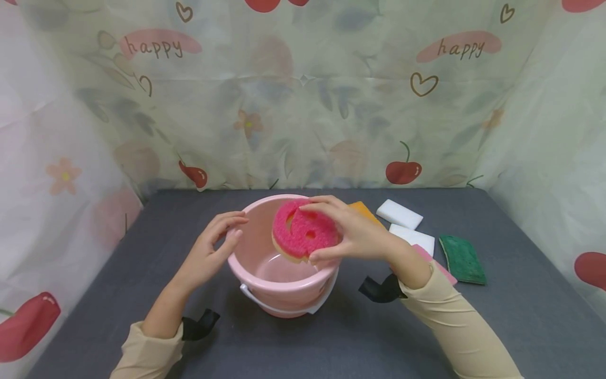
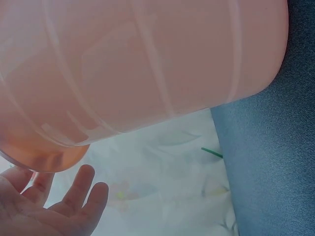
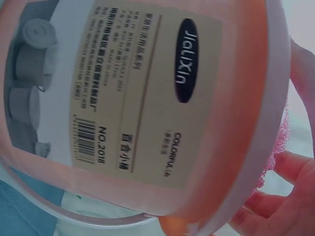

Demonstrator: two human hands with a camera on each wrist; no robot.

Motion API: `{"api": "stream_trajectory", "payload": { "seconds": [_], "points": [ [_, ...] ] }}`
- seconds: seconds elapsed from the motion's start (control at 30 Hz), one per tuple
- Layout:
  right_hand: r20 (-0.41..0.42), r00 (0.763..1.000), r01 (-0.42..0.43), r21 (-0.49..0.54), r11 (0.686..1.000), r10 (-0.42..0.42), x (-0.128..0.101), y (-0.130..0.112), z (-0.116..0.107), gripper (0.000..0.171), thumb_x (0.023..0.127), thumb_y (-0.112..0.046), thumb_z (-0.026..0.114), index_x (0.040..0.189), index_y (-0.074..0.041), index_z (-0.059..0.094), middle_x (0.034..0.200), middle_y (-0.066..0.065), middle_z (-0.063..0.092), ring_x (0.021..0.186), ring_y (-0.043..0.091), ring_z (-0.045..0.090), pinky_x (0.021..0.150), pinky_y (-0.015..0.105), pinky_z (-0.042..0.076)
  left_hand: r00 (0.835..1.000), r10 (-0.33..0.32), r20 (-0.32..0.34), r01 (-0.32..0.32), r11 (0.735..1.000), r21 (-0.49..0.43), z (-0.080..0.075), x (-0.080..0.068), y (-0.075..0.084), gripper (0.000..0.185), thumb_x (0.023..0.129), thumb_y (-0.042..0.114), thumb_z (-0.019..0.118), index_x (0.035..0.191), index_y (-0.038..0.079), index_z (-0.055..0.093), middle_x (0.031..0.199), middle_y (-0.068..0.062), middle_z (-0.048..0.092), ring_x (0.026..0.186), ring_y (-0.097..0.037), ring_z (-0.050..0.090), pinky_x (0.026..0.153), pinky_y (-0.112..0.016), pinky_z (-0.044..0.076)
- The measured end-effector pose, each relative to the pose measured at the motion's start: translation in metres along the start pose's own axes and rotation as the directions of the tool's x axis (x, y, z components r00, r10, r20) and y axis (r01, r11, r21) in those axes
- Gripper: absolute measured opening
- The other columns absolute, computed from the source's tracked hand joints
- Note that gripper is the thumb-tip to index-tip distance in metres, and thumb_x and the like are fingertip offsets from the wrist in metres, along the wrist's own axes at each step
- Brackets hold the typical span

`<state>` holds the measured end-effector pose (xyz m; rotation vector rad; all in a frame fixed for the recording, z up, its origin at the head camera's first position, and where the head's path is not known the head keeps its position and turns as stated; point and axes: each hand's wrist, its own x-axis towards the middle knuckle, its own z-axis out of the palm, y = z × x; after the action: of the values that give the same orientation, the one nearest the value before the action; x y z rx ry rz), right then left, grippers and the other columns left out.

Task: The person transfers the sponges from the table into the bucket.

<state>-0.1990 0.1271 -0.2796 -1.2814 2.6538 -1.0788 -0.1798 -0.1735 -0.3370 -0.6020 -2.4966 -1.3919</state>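
A round pink scouring sponge (image 1: 312, 237) with cut-out holes and a pale underside is held tilted over the mouth of a pink bucket (image 1: 284, 284). My right hand (image 1: 352, 231) grips it by its right edge, thumb below and fingers on top. In the right wrist view, a strip of the sponge (image 3: 278, 147) shows beyond the bucket's rim. At the bucket's left rim is my left hand (image 1: 213, 250), its fingers loosely bent and holding nothing. The left wrist view shows its fingers (image 2: 81, 189) spread close by the rim.
Right of the bucket lie an orange sponge (image 1: 364, 212), two white sponges (image 1: 400, 214), a pink one (image 1: 442, 268) partly under my right forearm, and a green scouring pad (image 1: 463, 259). The bucket's white handle (image 1: 279, 309) hangs down its front. Printed curtains enclose the dark table.
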Motion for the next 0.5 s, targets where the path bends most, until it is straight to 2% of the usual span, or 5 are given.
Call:
{"api": "stream_trajectory", "payload": {
  "seconds": [0.17,0.5],
  "points": [
    [0.031,0.999,-0.037,0.014,0.999,0.036,0.0009,0.0015,0.0031,0.075,0.070,-0.029,0.081,0.136,-0.018,0.045,0.140,0.001,0.039,0.123,0.017,0.043,0.085,0.027,0.052,1.000,0.000,-0.002,0.000,1.000,-0.002,0.0000,0.0000,-0.0002,0.029,0.095,0.016,0.052,0.123,0.010,0.057,0.134,-0.005,0.049,0.121,-0.014,0.044,0.096,-0.011,0.034],
    [0.064,0.997,-0.036,0.032,0.999,0.034,0.0033,0.0052,0.0091,0.076,0.070,-0.031,0.080,0.136,-0.020,0.044,0.142,0.000,0.038,0.124,0.016,0.041,0.085,0.026,0.052,1.000,0.001,0.003,-0.001,1.000,-0.003,0.0001,-0.0004,-0.0002,0.030,0.094,0.015,0.052,0.123,0.010,0.056,0.134,-0.005,0.049,0.122,-0.016,0.043,0.096,-0.012,0.035]
  ]
}}
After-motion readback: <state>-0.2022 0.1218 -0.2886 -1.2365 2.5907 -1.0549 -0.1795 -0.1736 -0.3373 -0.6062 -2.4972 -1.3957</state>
